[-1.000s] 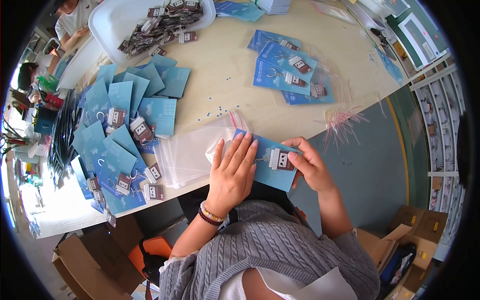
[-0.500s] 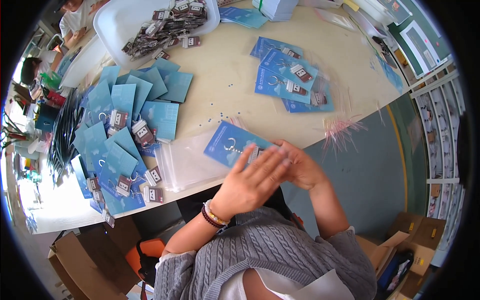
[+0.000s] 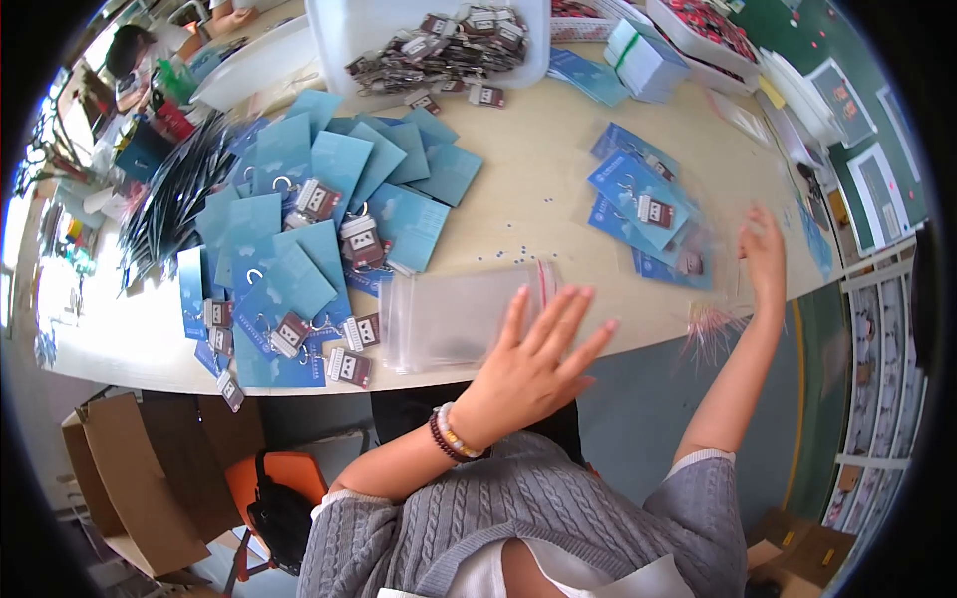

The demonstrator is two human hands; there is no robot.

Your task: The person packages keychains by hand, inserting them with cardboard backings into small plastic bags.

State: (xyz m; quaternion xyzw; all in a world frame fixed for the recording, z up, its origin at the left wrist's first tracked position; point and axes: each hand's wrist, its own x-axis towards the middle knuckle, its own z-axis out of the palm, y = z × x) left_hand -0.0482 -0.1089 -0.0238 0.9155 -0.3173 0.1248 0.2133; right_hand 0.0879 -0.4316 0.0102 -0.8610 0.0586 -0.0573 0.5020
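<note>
My left hand (image 3: 538,369), fingers spread and holding nothing I can see, hovers at the right end of a stack of clear zip bags (image 3: 449,314). To the right my right hand (image 3: 764,249) is raised beside a pile of bagged blue cards with keychains (image 3: 638,199). Its fingers are loosely bent and look apart; a faint thin line shows beside them, too fine to name. Left of the bags lies a heap of blue cards (image 3: 259,234), several with brown-and-white keychains (image 3: 349,367) attached.
A white tub (image 3: 329,50) of keychains stands at the back, beside a banded block of cards (image 3: 648,65) and trays of red items (image 3: 713,30). Thin pink strips (image 3: 716,324) hang at the table's right edge. An orange chair (image 3: 269,478) and cardboard boxes (image 3: 130,478) stand below.
The blue card with a keychain that both hands held has left them. My right hand has swung right to the bagged pile, while the left has opened over the bags. The view has shifted.
</note>
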